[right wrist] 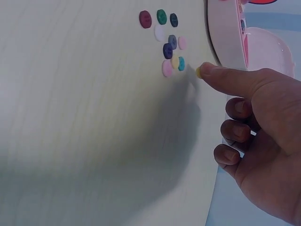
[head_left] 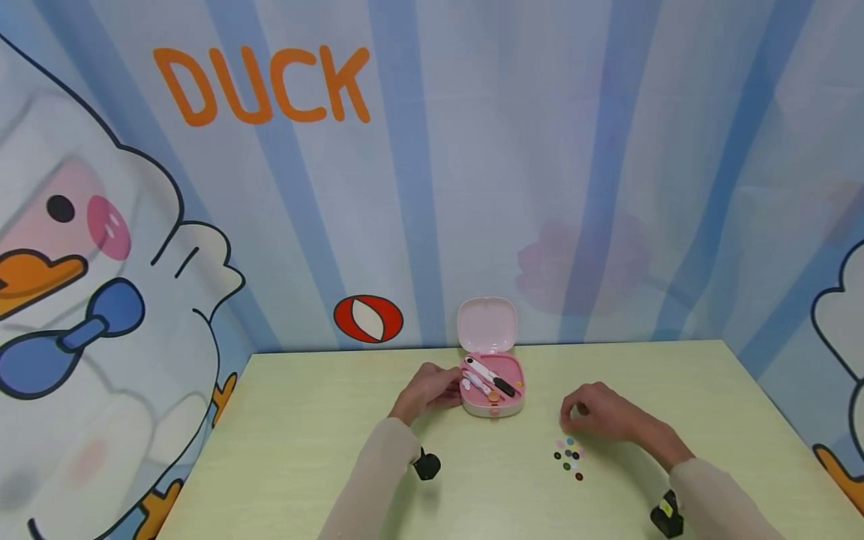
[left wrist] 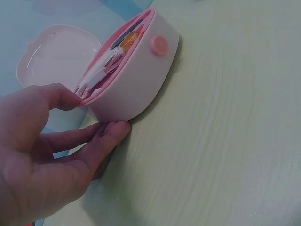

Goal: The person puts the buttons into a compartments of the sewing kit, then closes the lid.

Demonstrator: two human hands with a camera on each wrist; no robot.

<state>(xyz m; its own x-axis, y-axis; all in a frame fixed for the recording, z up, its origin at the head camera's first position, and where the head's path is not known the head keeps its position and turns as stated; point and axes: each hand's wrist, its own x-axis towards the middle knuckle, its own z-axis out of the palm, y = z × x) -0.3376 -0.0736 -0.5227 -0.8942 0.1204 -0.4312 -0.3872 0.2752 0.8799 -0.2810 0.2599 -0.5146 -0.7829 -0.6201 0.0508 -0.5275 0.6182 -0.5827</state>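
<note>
While loose, many-coloured buttons [right wrist: 168, 51] are scattered on the counter [head_left: 499, 480] just nearer than the right hand [head_left: 601, 412], a yellow button [right wrist: 199, 73] is pinched at its thumb tip. Farther off, an open pink box [left wrist: 134, 84] is gripped from the side by the left hand [head_left: 428, 391], thumb on rim. The yellow button is mostly covered.

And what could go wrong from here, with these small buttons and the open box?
The right hand pinches a tiny yellow button, which might slip out. That hand is close to the loose buttons and could scatter them. The left hand holds the open box at its side; a careless pull might shift it.
</note>
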